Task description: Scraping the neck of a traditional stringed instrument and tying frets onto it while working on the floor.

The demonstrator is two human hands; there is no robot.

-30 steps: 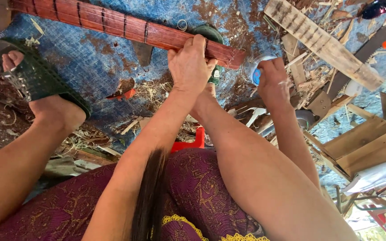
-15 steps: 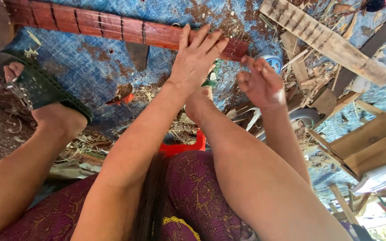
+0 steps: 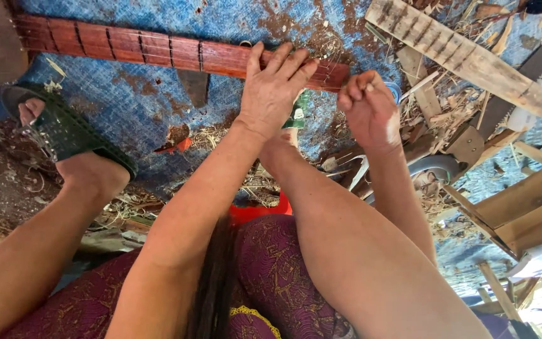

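Fretted neck lies across the far blue tarp. Left hand presses flat on it, fingers apart; right hand hovers just right, pinched shut on something too small to tell. Judgement: keep firm downward pressure so the neck cannot shift.

One head-worn camera looks steeply down, close over the person's own arms and knees. It faces the blue woven ground sheet. No second view shares the scene.

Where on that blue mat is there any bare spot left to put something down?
One free patch: the blue mat below the red-brown fretted neck, between the sandalled foot and the left hand. Right of the right hand it is crowded with wood scraps and planks.
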